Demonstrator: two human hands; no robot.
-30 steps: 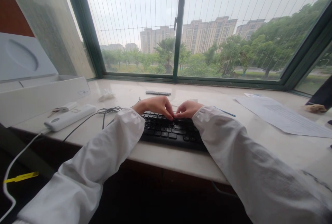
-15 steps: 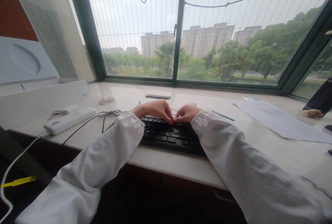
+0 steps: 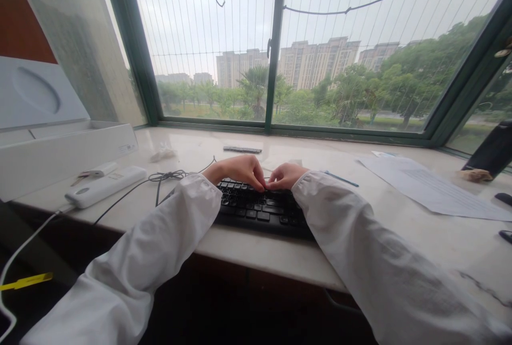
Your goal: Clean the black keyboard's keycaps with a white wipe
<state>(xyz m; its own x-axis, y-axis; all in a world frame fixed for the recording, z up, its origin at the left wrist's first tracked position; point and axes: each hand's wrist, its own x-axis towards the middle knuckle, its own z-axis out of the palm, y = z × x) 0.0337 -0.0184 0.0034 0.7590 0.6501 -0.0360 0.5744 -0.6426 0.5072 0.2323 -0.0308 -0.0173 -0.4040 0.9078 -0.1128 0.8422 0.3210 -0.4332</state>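
Observation:
A black keyboard (image 3: 256, 207) lies at the front edge of the white sill, in the middle of the view. Over its upper rows my left hand (image 3: 242, 169) bends down from the wrist, thumb and fingers pinched together. My right hand (image 3: 287, 175) comes in from the other side, also pinching, and its fingertips meet those of my left hand at the keys. Whatever sits between the fingertips is too small or hidden to name. Several keys under the hands are covered from sight.
Left of the keyboard are a white power strip (image 3: 106, 187), a bundled black cable (image 3: 168, 175) and an open white box (image 3: 72, 155). A grey strip (image 3: 242, 149) lies behind the hands. On the right are a blue pen (image 3: 341, 178) and printed paper (image 3: 428, 185).
The view has shifted very slightly. Both hands stay pinched together at the same spot over the keyboard, with hardly any movement of the fingers.

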